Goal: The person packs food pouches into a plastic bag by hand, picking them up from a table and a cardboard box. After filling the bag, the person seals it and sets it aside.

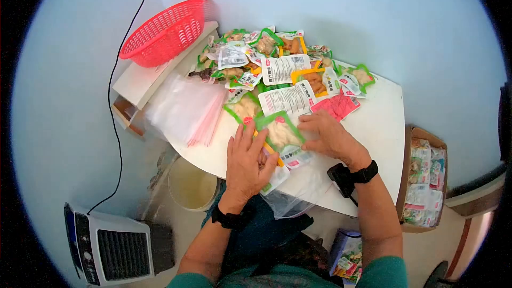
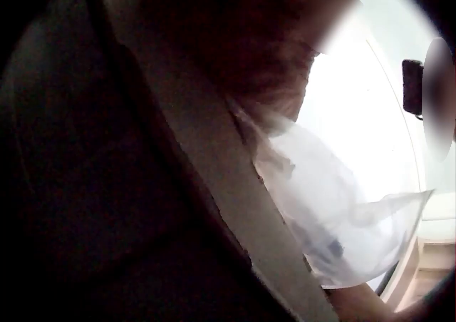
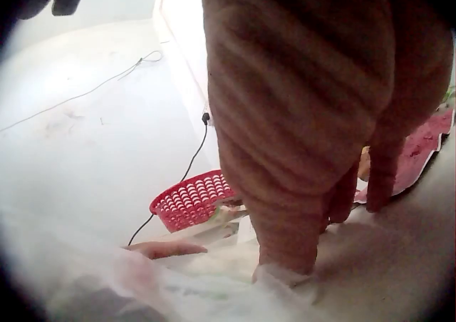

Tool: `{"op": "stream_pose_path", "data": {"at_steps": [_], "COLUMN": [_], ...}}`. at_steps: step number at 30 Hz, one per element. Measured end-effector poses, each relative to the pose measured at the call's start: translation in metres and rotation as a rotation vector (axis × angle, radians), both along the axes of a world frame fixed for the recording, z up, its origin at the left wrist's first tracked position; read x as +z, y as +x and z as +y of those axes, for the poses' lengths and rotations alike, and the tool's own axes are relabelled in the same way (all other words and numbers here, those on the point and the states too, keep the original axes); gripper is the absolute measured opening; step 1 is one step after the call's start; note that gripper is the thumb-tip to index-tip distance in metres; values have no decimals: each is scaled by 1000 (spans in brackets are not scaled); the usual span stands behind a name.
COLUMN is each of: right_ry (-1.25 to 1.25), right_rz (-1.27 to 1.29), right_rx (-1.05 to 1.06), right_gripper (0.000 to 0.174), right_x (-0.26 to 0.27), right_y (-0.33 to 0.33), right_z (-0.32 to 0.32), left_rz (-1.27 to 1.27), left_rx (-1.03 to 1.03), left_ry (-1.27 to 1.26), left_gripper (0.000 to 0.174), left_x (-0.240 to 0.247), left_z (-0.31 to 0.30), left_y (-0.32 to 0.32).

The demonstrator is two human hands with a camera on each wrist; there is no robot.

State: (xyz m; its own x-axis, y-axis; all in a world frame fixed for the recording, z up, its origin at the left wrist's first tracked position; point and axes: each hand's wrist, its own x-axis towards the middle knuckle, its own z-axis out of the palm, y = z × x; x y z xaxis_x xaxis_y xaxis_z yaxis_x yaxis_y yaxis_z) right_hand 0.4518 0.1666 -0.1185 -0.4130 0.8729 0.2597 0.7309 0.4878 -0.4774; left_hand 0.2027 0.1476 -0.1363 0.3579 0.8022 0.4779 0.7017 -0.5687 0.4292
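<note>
Between the hands lies a green-edged food packet (image 1: 281,131) with pale contents, at the near side of a heap of packets (image 1: 282,69). My left hand (image 1: 246,162) rests with extended fingers at its left side, over a yellow-edged packet (image 1: 280,162) that it partly hides. At the packet's right edge is my right hand (image 1: 332,137), its fingers bent loosely and thumb apart from them. A clear plastic bag (image 1: 298,194) lies below both hands and hangs over the table's near edge. In the right wrist view, the right thumb reaches down to the filmy plastic.
A stack of clear bags with pink edges (image 1: 186,108) lies left on the white table (image 1: 386,106). Behind it a red basket (image 1: 165,32) sits on a white box. To the right stands a carton of packets (image 1: 424,181); a bucket (image 1: 192,184) and an air cooler (image 1: 114,250) stand lower left.
</note>
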Motion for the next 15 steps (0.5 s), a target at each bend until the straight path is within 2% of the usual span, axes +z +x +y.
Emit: {"op": "stream_pose_path", "data": {"at_steps": [6,9,12,15], "right_ry": [-43,-46,-174,-161], "right_rz": [28,141,247,261], "right_rx": [-12,-25,-174,-271], "right_gripper": [44,41,38,36], "right_x": [5,0,10,27], "right_y": [2,5,0,-6], "right_z": [-3,2,1,3], "left_rz": [0,-11,-37,-56], "left_rx": [24,22,12,25], "left_ry": [-2,-10,-8,-14], "left_gripper": [54,54,54,55], "left_x": [2,3,3,4], "left_z": [-3,-3,-2,-3], "left_y": [-1,-2,-3,-3]}}
